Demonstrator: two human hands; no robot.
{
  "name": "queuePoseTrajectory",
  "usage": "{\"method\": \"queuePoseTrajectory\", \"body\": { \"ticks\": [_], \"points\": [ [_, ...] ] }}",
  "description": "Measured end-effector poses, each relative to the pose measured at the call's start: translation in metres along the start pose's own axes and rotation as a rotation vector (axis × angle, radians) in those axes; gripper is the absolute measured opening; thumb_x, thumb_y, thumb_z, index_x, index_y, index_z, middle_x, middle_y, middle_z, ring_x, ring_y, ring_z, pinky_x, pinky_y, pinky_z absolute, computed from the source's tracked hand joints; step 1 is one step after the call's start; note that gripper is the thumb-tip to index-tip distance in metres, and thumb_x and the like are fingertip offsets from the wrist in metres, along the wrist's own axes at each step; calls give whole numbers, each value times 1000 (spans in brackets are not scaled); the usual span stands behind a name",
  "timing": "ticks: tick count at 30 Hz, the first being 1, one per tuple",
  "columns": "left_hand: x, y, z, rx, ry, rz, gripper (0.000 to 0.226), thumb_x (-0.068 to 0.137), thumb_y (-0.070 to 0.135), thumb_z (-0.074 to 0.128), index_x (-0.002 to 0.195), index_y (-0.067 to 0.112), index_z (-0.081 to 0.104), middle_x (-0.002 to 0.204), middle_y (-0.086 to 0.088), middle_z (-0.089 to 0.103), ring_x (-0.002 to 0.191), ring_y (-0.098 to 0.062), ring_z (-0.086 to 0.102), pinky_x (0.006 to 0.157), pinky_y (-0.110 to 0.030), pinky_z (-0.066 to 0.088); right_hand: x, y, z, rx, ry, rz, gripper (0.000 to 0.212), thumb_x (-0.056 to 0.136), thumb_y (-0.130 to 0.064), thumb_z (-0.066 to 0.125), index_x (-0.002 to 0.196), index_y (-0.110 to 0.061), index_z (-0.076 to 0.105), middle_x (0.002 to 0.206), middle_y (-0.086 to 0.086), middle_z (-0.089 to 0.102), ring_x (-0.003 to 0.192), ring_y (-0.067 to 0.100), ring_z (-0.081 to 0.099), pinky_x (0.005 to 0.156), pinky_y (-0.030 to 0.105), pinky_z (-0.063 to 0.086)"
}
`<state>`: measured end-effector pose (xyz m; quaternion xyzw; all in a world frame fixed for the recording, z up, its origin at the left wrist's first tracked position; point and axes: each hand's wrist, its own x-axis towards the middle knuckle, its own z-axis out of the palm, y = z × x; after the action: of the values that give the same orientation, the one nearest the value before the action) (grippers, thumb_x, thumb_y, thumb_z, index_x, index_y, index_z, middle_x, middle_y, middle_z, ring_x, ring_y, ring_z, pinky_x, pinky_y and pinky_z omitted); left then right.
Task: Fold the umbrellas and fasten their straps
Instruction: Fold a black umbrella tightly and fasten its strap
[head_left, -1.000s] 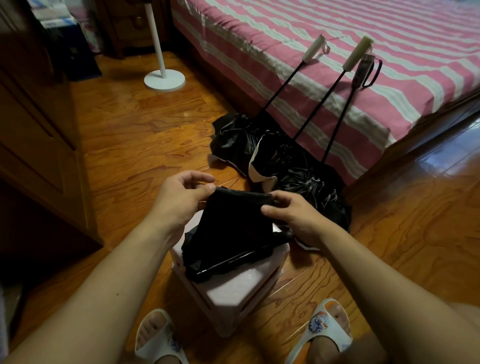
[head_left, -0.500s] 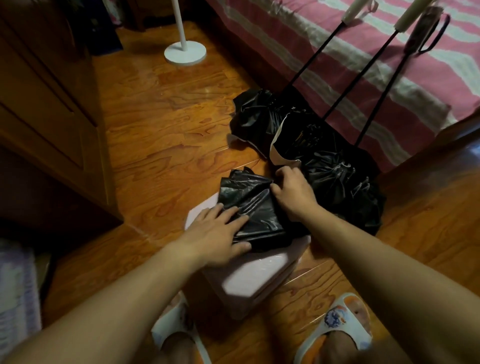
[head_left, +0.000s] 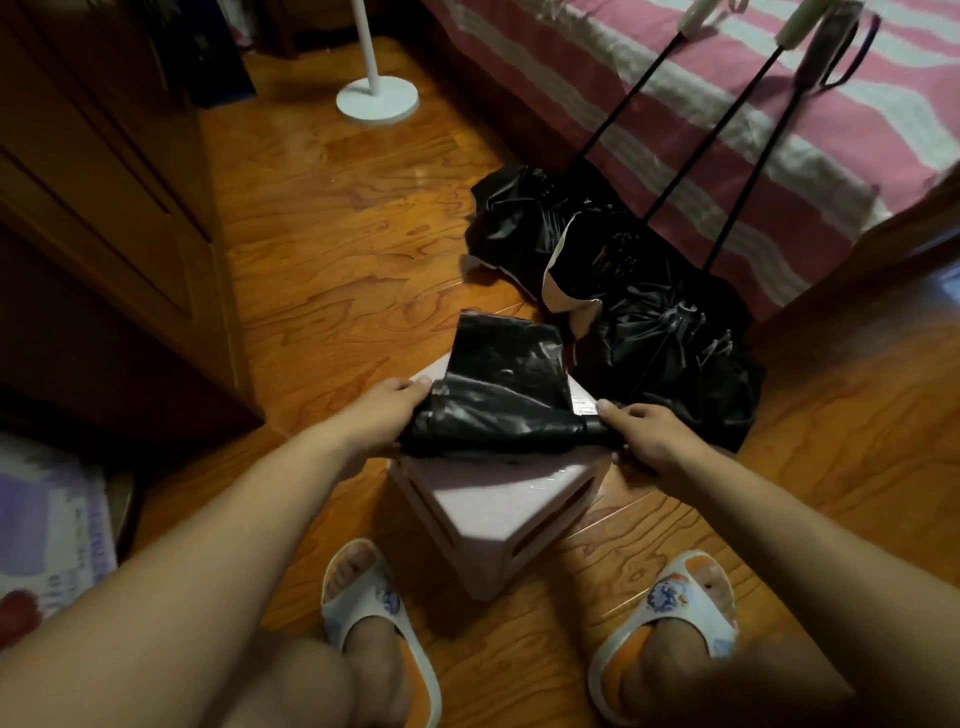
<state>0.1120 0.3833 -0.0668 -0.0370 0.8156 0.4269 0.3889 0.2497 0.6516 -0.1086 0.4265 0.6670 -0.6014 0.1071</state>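
Left hand (head_left: 387, 415): I grip the roll's left end.
Right hand (head_left: 647, 434): I pinch its right end.
Black umbrella (head_left: 498, 415): lying across pink stool (head_left: 498, 499), canopy half-rolled.
Risk: slack grip, and the loose flap unrolls.

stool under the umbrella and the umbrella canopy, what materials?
Stool: looks like moulded plastic, pale pink, smooth with a soft sheen and cut-out slots in its side. Umbrella canopy: thin black coated fabric, glossy, with crinkled highlights. Exact fibre can't be told.
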Motion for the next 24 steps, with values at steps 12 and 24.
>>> {"method": "queuePoseTrajectory", "body": {
  "ticks": [12,24],
  "points": [
    [-21,-17,0,22,42,19,36,105,18,53,141,18,50,97,-12,68,79,-22,58,67,-33,48,-19,-16,8,-151,77,128,51,104,-51,47,128,-7,56,90,13,64,62,19,62,56,24,48],
    [-29,-15,33,280,218,28,44,98,41,57,131,22,34,115,-5,58,99,-26,64,89,-46,57,-55,9,48,-1019,312,-472,42,94,-35,55,136,-29,58,140,3,48,128,28,35,106,44,37]
  ]
}}
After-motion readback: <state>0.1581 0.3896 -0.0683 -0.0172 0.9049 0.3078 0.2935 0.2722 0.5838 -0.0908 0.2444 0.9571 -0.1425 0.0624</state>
